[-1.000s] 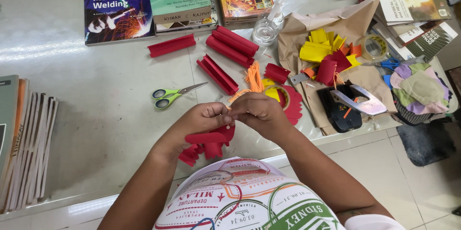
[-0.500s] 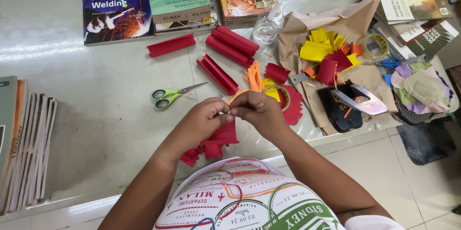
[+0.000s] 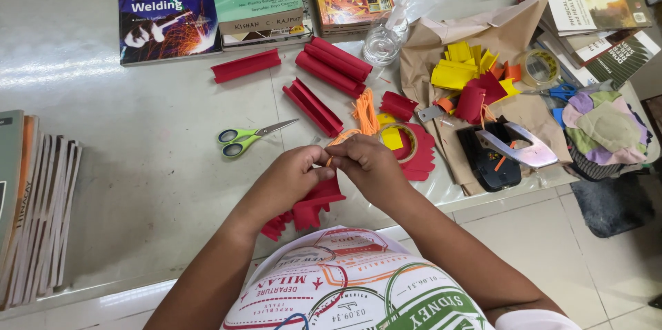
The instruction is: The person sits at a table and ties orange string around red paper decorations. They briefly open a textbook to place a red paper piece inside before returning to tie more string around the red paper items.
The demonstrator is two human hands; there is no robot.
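We see our left hand (image 3: 286, 177) and right hand (image 3: 369, 163) meeting fingertip to fingertip, both pinched shut on a thin orange strip (image 3: 329, 160), only a sliver of which shows between the fingers. A pleated red paper piece (image 3: 307, 207) hangs just below the hands, under the left palm; whether the left hand grips it we cannot tell. Beyond the left hand, green-handled scissors (image 3: 247, 138) lie on the desk (image 3: 138, 164); a tape roll (image 3: 398, 138) sits just past the right hand.
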